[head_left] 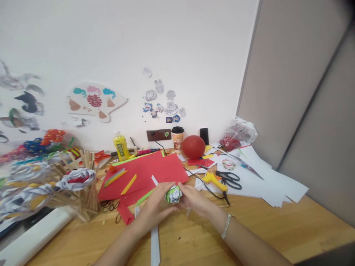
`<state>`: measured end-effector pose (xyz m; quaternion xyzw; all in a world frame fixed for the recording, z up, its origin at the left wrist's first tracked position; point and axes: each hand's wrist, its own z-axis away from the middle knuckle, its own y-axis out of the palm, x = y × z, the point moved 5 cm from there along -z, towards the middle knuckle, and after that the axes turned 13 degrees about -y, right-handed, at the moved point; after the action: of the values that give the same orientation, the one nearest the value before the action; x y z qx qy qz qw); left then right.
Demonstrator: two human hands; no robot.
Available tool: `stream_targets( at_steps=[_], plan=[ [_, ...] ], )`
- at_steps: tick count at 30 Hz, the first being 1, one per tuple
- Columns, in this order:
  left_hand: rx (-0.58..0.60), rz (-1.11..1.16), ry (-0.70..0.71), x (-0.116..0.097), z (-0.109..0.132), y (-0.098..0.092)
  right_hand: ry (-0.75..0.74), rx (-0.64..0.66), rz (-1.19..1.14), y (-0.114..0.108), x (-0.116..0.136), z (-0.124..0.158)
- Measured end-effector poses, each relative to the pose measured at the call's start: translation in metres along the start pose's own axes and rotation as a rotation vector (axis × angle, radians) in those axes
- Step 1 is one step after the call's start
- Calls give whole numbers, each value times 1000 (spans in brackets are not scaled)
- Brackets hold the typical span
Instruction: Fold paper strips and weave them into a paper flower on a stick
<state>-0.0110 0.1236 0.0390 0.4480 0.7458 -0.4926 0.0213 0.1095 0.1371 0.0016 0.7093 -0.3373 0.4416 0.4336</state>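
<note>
Between my two hands is a small rolled paper flower [174, 194], white with green edges. My left hand [156, 204] curls round its left side, the thumb beneath it. From the right, the fingers of my right hand [193, 198] press against it, and a bracelet circles that wrist. A white paper strip [155, 244] runs from under my left hand toward the near edge of the table. Red paper sheets [146, 173] lie just behind my hands, with yellow strips [129, 184] on top. A yellow glue gun [215, 181] rests to the right, beside black-handled scissors [230, 179].
On the left, wooden sticks [90, 201] stand in a bunch near woven paper flowers [76, 178]. A yellow bottle [121, 146], a paper cup [178, 138] and a red balloon-like ball [193, 147] stand along the wall. White paper sheets [269, 181] cover the right side.
</note>
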Motion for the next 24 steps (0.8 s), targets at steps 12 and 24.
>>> stream_targets(
  at_steps=[12, 24],
  plan=[
    [-250, 116, -464, 23, -4, -5, 111, 106, 1595, -47, 34, 12],
    [-118, 143, -532, 28, -2, 7, 168, 358, 1763, -35, 45, 20]
  ],
)
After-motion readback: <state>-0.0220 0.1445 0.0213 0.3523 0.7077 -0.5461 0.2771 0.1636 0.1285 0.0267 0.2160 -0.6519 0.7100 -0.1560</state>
